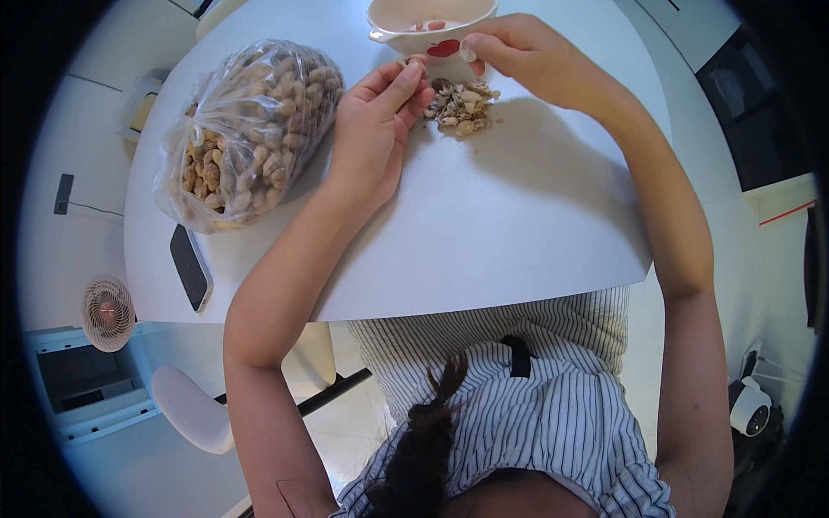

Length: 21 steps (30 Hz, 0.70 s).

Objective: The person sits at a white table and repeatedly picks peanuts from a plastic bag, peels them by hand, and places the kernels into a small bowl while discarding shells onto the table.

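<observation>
My left hand (382,116) grips a peanut (412,63) between thumb and fingertips, just left of a small heap of broken peanut shells (463,107). My right hand (518,55) pinches a pale piece of shell (466,51) beside the white bowl. That bowl (395,33) has a red fruit print and a small spout, and some pinkish shelled peanuts (435,26) lie inside. To the left of my left hand, a clear plastic bag (259,129) bulges with unshelled peanuts; its opening shows some of them uncovered.
Below the bag, a smartphone (192,269) lies on the white table (492,226) near its left edge. A round fan (108,313) and a pale chair (192,409) are beyond the table at lower left. A white device (751,408) is at lower right.
</observation>
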Each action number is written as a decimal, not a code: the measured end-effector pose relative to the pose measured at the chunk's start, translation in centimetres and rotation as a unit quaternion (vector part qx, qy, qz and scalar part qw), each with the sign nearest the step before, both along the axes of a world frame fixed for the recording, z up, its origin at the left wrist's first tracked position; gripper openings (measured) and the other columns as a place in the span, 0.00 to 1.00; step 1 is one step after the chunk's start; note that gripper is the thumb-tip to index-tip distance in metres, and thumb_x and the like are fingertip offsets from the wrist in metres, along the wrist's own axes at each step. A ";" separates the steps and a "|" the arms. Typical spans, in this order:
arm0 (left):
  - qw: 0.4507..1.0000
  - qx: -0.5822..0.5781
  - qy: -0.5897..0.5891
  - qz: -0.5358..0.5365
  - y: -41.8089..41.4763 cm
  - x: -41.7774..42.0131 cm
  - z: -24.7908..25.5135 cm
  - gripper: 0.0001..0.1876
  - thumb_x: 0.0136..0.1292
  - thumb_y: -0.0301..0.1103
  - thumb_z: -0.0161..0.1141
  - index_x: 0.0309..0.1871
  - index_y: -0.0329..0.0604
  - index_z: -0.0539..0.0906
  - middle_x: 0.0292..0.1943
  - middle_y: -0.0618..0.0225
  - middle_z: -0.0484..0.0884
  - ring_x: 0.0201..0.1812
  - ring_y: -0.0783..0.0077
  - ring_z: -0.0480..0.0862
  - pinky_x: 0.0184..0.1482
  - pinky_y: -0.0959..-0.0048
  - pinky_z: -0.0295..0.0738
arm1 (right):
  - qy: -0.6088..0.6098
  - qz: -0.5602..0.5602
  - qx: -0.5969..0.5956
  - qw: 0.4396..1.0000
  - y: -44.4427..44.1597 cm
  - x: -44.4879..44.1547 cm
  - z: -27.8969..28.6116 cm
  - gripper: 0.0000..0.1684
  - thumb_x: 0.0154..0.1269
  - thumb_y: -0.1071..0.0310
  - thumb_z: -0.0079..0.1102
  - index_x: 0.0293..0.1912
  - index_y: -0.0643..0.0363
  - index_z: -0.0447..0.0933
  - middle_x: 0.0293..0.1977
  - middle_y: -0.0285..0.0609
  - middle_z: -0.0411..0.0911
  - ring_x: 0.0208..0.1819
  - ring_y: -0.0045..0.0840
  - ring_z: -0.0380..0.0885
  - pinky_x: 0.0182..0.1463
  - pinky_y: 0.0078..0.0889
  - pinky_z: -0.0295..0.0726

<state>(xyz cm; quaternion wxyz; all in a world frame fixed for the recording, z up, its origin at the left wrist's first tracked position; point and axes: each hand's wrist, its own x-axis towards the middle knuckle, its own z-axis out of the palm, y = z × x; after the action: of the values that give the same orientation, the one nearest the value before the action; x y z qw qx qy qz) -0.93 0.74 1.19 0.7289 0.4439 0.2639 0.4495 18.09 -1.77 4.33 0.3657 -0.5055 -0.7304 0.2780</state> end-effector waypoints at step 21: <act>1.000 0.012 0.007 -0.021 0.1 -0.1 -0.1 0.09 0.63 0.29 0.54 0.43 0.36 0.74 0.36 0.67 0.78 0.35 0.81 0.77 0.40 0.84 0.74 | -0.007 0.005 0.176 0.984 -1.0 -1.7 1.1 0.09 0.53 0.69 0.61 0.36 0.60 0.79 0.22 0.44 0.73 0.23 0.27 0.70 0.28 0.25 0.69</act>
<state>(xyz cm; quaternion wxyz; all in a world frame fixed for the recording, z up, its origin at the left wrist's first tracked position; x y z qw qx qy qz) -1.00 0.82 1.08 0.7308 0.4613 0.2545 0.4341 16.38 -2.77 5.45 0.4428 -0.4316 -0.7727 0.1435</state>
